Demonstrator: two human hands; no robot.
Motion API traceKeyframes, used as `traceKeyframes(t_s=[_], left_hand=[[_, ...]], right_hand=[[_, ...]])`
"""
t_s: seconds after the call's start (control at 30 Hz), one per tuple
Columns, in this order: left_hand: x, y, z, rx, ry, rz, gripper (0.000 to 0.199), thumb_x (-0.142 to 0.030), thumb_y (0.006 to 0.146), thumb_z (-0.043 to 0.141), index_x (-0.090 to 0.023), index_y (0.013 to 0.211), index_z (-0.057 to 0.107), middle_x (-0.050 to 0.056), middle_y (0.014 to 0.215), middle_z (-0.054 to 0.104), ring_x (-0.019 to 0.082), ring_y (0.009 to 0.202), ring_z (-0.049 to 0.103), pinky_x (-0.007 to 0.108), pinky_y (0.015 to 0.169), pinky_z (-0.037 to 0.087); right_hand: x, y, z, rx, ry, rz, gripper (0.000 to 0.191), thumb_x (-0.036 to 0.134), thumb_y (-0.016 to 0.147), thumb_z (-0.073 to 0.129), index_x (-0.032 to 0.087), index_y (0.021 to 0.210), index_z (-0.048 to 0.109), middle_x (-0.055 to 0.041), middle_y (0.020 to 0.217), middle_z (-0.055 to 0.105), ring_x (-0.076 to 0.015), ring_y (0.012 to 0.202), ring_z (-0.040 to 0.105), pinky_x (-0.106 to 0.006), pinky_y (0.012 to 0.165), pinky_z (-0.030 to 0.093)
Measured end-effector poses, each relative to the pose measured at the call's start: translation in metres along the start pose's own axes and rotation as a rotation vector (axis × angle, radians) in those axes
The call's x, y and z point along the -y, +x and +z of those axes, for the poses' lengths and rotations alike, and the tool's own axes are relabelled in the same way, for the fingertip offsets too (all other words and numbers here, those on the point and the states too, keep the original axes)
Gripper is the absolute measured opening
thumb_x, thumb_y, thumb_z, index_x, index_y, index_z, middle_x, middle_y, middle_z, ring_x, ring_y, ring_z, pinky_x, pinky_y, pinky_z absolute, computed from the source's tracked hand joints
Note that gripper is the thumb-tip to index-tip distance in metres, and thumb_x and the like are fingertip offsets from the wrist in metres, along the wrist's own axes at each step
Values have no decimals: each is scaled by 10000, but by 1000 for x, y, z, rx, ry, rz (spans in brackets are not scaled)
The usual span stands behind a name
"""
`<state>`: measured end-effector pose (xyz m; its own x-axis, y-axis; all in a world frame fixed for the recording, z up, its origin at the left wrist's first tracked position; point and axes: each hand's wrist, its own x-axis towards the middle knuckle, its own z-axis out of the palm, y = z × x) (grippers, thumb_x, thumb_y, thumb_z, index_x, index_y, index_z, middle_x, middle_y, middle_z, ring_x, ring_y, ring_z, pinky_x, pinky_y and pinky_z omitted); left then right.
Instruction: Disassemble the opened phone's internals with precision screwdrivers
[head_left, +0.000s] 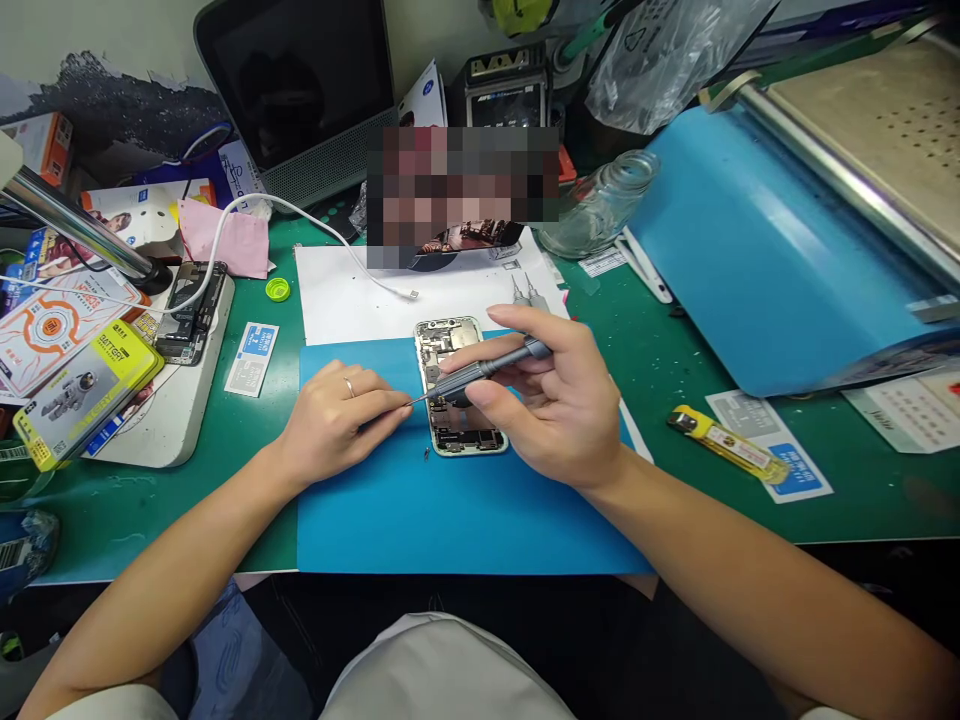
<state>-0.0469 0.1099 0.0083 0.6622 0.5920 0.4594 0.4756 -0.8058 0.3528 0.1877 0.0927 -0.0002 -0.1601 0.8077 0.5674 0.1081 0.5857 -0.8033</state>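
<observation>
My right hand (pixel 559 400) holds a grey precision screwdriver (pixel 480 372), slanted across an opened smartphone (pixel 469 440) with its inner boards showing. The driver's thin shaft points left and ends at the fingertips of my left hand (pixel 349 415). Thumb and forefinger of that hand are pinched together there, just left of the phone; anything tiny between them is too small to make out. Both hands are over a blue mat (pixel 450 520), on which the phone lies. A tiny dark part (pixel 427 454) rests beside the phone's lower left edge.
A white cable (pixel 300 212) crosses a white sheet (pixel 337 290) behind the mat. At left, boxes and a yellow battery pack (pixel 90 390) lie by another opened phone (pixel 187 315). A glass jar (pixel 600 205), a blue-covered machine (pixel 720 250) and a yellow cutter knife (pixel 727 443) are at right.
</observation>
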Motion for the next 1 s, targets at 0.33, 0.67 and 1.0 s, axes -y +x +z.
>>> traceKeyframes(t_s=[0.33, 0.67, 1.0], left_hand=[[0, 0, 1, -11, -11, -4, 155, -252, 1030, 603, -179, 960, 721, 14, 850, 764, 117, 715, 658, 311, 645, 359], [0, 0, 2, -28, -42, 7, 167, -302, 1023, 621, -186, 979, 733, 23, 859, 758, 138, 713, 596, 316, 666, 400], [0, -1, -2, -85, -45, -92, 524, -654, 986, 550, -180, 1154, 697, 52, 918, 747, 196, 814, 620, 364, 765, 402]], right_hand=[[0, 1, 1, 7, -9, -46, 670, 96, 922, 697, 355, 1487, 447, -11, 1059, 765, -185, 942, 777, -296, 759, 704], [-1, 1, 4, -5, -4, -85, 669, 40, 893, 710, 320, 1454, 475, -12, 1023, 738, -154, 907, 773, -264, 754, 699], [-4, 0, 2, -23, -30, -69, 637, 74, 903, 717, 324, 1446, 497, -10, 1022, 761, -161, 888, 778, -273, 749, 704]])
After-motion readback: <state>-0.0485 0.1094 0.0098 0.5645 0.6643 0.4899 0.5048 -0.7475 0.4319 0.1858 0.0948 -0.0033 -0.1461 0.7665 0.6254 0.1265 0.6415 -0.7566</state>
